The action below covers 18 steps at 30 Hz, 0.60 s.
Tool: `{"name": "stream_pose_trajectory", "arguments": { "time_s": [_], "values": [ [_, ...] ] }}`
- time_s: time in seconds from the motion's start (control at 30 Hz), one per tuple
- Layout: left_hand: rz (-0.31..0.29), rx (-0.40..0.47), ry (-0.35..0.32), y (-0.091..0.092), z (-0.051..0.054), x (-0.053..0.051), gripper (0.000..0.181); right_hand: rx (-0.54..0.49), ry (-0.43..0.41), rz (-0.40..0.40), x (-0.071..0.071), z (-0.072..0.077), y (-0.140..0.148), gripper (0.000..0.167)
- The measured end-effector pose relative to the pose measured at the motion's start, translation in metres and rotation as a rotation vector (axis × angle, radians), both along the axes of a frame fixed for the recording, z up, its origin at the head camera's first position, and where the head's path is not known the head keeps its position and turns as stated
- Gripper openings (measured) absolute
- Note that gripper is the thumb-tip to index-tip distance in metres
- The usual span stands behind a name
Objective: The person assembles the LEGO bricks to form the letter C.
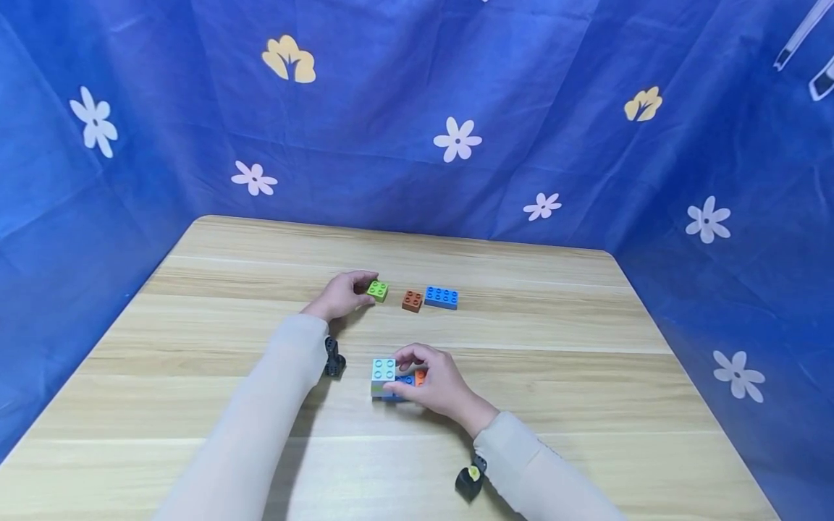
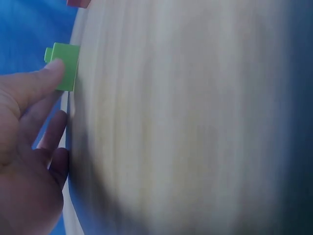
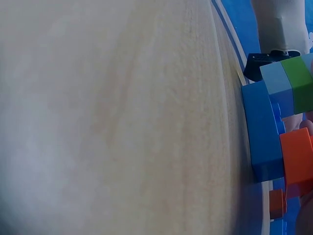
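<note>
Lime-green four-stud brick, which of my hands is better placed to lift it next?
Probably your left hand: its thumb and fingers pinch the lime-green brick, while your right hand is nearer you, holding the brick stack.

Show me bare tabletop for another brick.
Right: tabletop between the right sleeve, the far blue eight-stud brick and its right edge. Left: between the left sleeve and left edge. Far: between that blue brick and the back edge. Crowded: left grip at the lime-green brick, near the reddish-brown brick; right grip at the brick stack.
</note>
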<state>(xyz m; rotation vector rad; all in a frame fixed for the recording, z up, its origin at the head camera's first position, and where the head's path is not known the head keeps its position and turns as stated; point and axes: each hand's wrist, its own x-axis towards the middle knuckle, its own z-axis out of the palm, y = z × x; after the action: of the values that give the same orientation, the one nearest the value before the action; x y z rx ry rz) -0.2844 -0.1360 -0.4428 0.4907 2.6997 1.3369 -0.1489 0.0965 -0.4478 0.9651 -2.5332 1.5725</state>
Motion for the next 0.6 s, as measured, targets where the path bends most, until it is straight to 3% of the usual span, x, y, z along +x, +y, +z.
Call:
{"name": "stream_pose_trajectory", "arguments": {
  "time_s": [0.23,0.4,0.6],
  "values": [
    [0.049,-0.051,-0.018,0.001,0.001,0.002,0.042,0.007,0.028,0.002,0.0,0.0,0.0,0.034],
    [0.034,-0.054,-0.024,-0.003,0.005,0.006,0.041,0.007,0.022,0.004,0.0,-0.001,0.0,0.034],
    [0.014,-0.045,0.002,-0.01,0.017,0.013,0.04,0.01,-0.002,0.0,0.0,0.001,0.001,0.035]
  ]
}}
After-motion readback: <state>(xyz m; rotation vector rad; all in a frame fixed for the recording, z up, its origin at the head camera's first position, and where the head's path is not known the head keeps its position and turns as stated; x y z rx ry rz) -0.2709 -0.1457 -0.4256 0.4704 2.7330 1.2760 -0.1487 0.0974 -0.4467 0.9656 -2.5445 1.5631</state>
